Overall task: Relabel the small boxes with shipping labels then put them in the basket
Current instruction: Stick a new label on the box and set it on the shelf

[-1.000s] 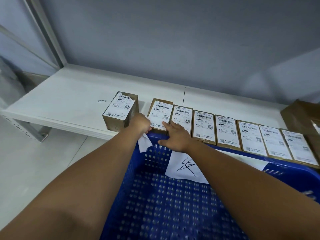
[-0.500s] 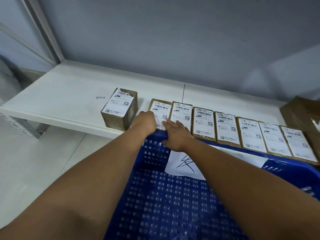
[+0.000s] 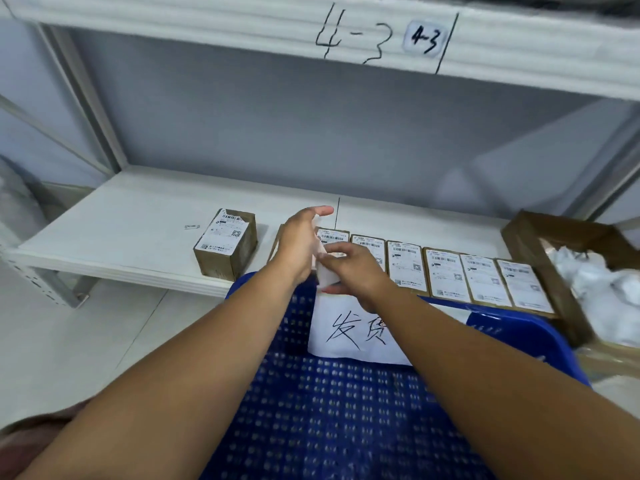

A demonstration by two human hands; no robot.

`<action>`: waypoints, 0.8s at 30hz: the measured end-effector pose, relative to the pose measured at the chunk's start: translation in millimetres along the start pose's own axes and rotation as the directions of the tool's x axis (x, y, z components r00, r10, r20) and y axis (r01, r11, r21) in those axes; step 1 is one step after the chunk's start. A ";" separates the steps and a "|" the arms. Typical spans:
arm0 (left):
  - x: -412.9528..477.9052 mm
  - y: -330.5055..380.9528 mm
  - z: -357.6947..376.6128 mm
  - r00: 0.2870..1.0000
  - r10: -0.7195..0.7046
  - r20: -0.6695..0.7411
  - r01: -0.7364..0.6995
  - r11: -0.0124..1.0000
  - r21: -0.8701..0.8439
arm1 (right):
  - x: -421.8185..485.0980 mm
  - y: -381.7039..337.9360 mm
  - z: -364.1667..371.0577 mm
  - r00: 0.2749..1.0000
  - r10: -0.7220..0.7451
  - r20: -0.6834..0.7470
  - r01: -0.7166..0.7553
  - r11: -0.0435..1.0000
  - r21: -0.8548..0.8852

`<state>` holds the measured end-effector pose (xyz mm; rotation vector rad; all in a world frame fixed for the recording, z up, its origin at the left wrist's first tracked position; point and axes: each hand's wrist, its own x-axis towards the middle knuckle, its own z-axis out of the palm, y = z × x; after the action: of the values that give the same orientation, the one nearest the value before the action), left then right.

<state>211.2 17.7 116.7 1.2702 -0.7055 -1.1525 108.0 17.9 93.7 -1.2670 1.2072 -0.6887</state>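
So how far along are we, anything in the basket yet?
Done: the row of boxes and the lone box on the shelf show labels on every visible top. In hand: the right hand pinches a white slip beside the left hand, over the row's left end. Left: no box shows in the blue basket, so all need moving.

Upper shelf edge (image 3: 207,27): we read handwritten "4-3"
Sticker (image 3: 423,38) beside it: "4-3"
Paper sign (image 3: 346,336) on basket (image 3: 519,332): "发货"
Shipping labels (image 3: 445,271): print we cannot read

White shelf (image 3: 138,216) holds a row of labelled boxes (image 3: 445,271).
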 end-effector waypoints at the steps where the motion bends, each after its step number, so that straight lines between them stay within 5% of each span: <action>1: -5.6 5.0 4.3 0.998 0.054 0.016 -0.056 0.995 0.082 | -5.5 -5.0 -5.9 0.997 -0.007 -0.074 0.012 0.998 0.068; 4: -25.6 12.8 20.3 0.985 0.108 0.131 -0.147 0.929 0.340 | -27.2 -27.3 -22.6 0.983 0.002 -0.184 0.059 0.944 0.326; 11: -74.1 36.6 50.5 0.951 0.237 0.198 -0.308 0.669 0.677 | -81.0 -62.5 -47.1 0.996 -0.031 -0.087 0.084 0.705 0.704; 18: -106.1 47.9 80.5 0.908 0.411 0.074 -0.295 0.506 0.810 | -119.2 -69.1 -69.7 0.998 0.001 -0.064 0.049 0.640 0.767; 24: -131.0 41.5 105.2 0.821 0.493 0.287 -0.395 0.129 0.910 | -135.9 -61.3 -102.8 0.977 0.182 -0.114 -0.070 0.770 0.634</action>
<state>84.4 98.3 202.5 1.8586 -1.7603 0.0191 -13.7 93.3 204.6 -0.5639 1.0522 -1.0120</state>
